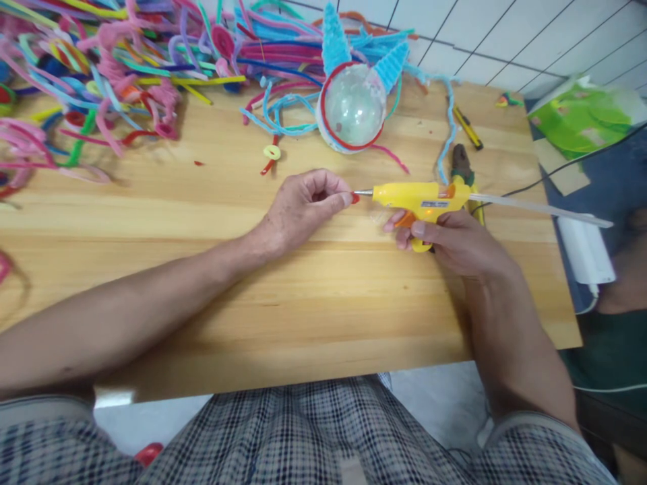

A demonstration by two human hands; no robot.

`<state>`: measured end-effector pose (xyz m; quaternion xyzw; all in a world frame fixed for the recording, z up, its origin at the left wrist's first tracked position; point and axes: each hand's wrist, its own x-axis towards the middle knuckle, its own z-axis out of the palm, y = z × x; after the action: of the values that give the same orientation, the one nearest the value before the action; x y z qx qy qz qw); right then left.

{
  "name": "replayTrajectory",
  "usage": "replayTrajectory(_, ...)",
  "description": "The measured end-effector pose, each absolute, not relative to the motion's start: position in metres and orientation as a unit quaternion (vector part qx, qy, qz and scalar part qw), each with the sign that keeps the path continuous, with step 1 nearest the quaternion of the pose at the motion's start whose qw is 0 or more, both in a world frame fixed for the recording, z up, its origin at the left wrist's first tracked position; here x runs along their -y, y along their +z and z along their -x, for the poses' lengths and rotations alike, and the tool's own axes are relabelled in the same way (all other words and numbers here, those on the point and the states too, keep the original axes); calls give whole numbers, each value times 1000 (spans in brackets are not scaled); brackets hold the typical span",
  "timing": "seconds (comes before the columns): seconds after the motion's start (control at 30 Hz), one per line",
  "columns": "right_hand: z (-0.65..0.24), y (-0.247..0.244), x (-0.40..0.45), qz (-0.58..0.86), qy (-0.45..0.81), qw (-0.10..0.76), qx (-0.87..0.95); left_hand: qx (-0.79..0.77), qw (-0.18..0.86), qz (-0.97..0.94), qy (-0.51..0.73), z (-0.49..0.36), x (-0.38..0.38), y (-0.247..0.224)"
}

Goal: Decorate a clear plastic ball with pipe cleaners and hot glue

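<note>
My right hand [457, 239] is wrapped round the grip of a yellow hot glue gun [404, 195], its fingers at the orange trigger. A clear glue stick [540, 207] sticks out of the gun's back end. Between the thumb and fingertips of my left hand [308, 205] is a small red piece [355, 198], mostly covered, so its exact kind is unclear. The gun's metal nozzle meets or nearly meets this piece. Beyond my hands stands a clear round bowl-like form [355, 106] with a red rim and two blue fuzzy pointed ears [335, 40].
Piled pipe cleaners [151, 74] cover the back left. Pliers [461, 162] and a yellow utility knife [468, 126] lie behind the gun. A black cord [571, 162] runs right. A green bag [581, 118] and white power adapter [586, 249] are beyond the table's right edge, near another person.
</note>
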<state>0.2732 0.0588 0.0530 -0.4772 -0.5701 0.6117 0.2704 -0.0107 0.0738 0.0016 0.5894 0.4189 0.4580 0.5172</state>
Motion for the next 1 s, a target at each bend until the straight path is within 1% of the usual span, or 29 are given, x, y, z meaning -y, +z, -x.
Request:
replayTrajectory(0.3,-275,53,-59,482,605,268,575,-413,527,-577,468,10,-74,-1)
replayTrajectory(1.0,-272,54,-57,493,607,277,558,-422,515,-584,464,9,-72,1)
